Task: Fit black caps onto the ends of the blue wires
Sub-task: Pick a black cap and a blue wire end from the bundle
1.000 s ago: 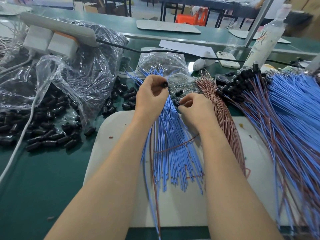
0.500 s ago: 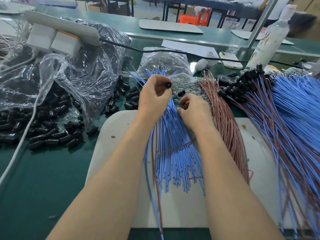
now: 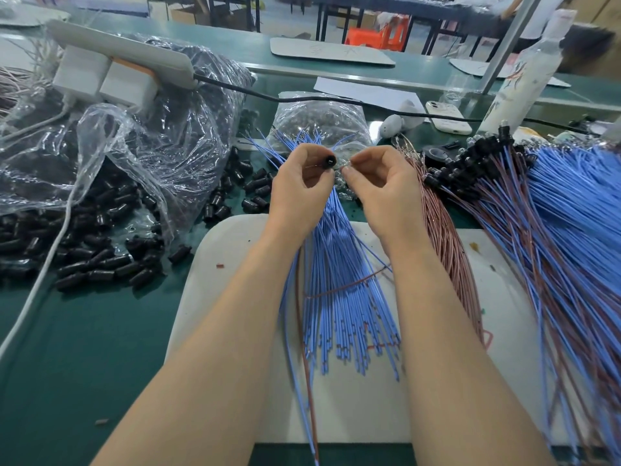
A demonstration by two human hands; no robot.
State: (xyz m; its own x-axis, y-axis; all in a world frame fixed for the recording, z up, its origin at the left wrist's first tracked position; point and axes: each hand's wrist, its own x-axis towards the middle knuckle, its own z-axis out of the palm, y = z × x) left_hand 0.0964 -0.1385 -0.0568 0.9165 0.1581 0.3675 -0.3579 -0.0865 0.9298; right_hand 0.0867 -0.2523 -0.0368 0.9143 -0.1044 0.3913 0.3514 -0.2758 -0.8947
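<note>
My left hand point(image 3: 299, 186) pinches a small black cap point(image 3: 328, 161), its open end turned toward my right hand. My right hand point(image 3: 379, 186) pinches the tip of a thin wire point(image 3: 342, 168) just right of the cap, the two almost touching. Below my hands a fan of loose blue wires point(image 3: 339, 297) lies on the white mat point(image 3: 437, 381). Loose black caps point(image 3: 97, 264) are heaped on the green table at left. A bundle of capped blue and brown wires point(image 3: 524, 210) lies at right, black caps at its far end.
A clear plastic bag point(image 3: 141, 136) of black caps sits at the left, with a white power strip point(image 3: 111, 52) and its cords on top. A smaller bag point(image 3: 319, 119) of clear parts lies behind my hands. Brown wires point(image 3: 443, 237), a phone point(image 3: 447, 117) and a white bottle point(image 3: 524, 75) stand right.
My right hand has lifted off the blue wires with a wire tip and come up level with the left hand. The left hand kept the cap and turned it toward the right.
</note>
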